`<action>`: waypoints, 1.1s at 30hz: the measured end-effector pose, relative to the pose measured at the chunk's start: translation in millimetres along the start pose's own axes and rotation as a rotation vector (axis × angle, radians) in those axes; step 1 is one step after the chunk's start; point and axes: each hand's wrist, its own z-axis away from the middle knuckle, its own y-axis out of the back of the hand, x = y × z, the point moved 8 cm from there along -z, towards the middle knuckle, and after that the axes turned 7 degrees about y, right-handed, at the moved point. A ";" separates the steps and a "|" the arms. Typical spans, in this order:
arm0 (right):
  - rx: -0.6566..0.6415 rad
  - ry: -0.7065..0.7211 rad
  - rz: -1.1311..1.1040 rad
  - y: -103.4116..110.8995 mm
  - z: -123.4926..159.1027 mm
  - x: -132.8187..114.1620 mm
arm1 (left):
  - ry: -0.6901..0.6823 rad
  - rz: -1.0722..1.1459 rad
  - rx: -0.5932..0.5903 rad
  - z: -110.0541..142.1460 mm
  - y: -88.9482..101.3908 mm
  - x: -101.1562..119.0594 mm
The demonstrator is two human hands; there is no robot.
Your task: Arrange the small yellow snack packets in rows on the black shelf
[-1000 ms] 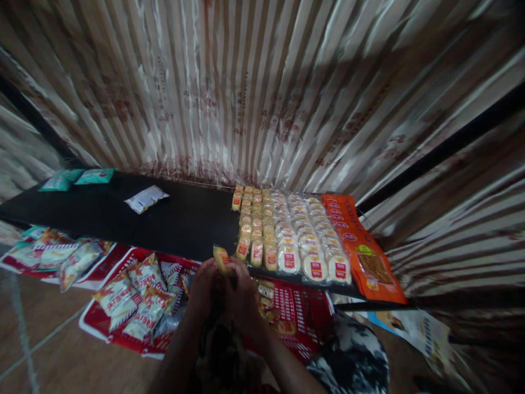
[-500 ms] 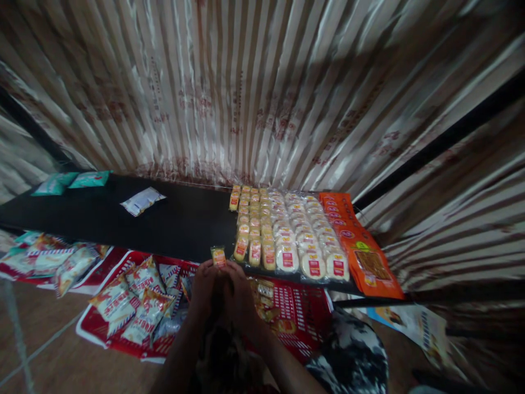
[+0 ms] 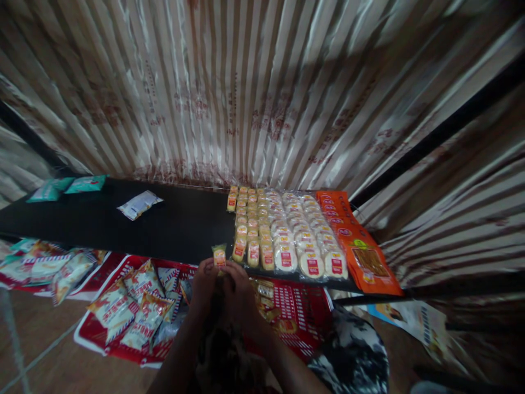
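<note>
Between my left hand (image 3: 205, 280) and my right hand (image 3: 238, 282) stands a small yellow wrapped cake (image 3: 220, 256) with a red label. The fingers of both hands close on its lower part, at the shelf's front edge. Just right of it, rows of similar wrapped yellow cakes (image 3: 253, 253) lie on the black shelf (image 3: 176, 219). Beside those are rows of round, pale wrapped cakes (image 3: 285, 257), and orange snack bags (image 3: 371, 262) lie at the right end.
A white packet (image 3: 140, 204) and teal packets (image 3: 86, 184) lie on the shelf's left half. Below its front edge, a red basket (image 3: 297, 312) holds several snack bags (image 3: 143, 323) and wrapped cakes. Striped sheeting (image 3: 229, 98) hangs behind; a dark post (image 3: 443, 134) slants at right.
The view has shifted slightly, so the shelf and its goods appear a little further left. Both hands stay on the wrapped cake in nearly the same place.
</note>
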 end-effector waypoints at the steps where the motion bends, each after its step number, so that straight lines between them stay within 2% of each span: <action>1: 0.000 -0.002 -0.014 -0.1 -1.3 0.1 | -0.006 0.001 -0.002 -1.9 -1.0 0.3; 7: 0.069 -0.047 -0.087 3.2 -7.2 7.9 | -0.062 -0.029 0.013 -9.5 -4.7 1.7; 12: 0.079 -0.089 -0.098 3.9 -12.3 14.2 | -0.123 -0.104 0.042 -12.2 -6.5 5.5; 17: 0.064 -0.079 -0.160 -0.9 -20.4 10.1 | -0.175 -0.139 0.041 -18.9 -11.0 13.0; 25: 0.079 -0.124 -0.235 -9.0 -37.8 7.6 | -0.168 -0.050 0.037 -43.5 -18.5 18.5; 29: 0.095 -0.202 -0.319 -17.0 -49.9 15.6 | -0.160 -0.039 0.035 -57.8 -24.5 19.7; 33: 0.098 -0.290 -0.289 -28.2 -58.3 28.7 | -0.145 -0.067 0.020 -71.5 -30.5 22.2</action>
